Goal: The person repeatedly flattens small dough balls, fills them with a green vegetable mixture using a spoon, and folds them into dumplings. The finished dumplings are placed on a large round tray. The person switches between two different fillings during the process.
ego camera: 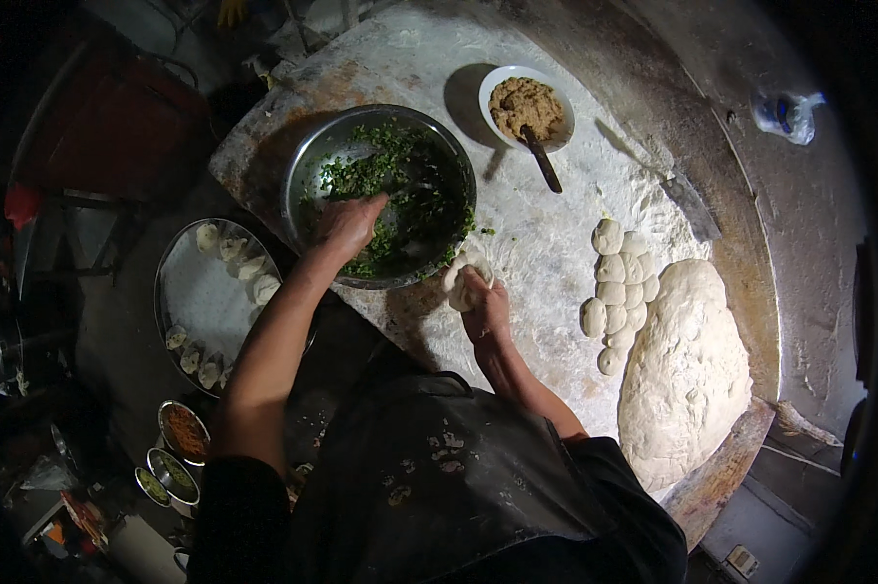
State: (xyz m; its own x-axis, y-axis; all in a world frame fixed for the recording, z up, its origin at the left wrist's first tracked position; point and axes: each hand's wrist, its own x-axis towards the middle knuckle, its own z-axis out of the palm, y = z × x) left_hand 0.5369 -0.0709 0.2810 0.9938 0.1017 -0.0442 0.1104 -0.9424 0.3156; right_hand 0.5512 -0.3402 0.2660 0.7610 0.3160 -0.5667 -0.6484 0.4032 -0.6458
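My left hand (353, 225) reaches into a wide steel bowl (290, 191) of chopped green leaves (370, 168). Its fingers are curled and partly hidden, so I cannot tell whether it grips anything. Just right of the bowl's near rim, my right hand (487, 305) holds a floury piece of dough (468, 276), its thumb pressed into the middle. To the right, small dough balls (611, 293) sit clustered in touching rows against a large mound of dough (683, 372).
A white bowl of brown paste (524, 102) with a dark-handled utensil (543, 162) stands at the back. A flat scraper (691, 204) lies on the floured table (541, 241). Lower left, a round tray (213, 299) carries shaped dough pieces. Steel bowls of shredded orange food (185, 432) and green food (172, 474) are nearby.
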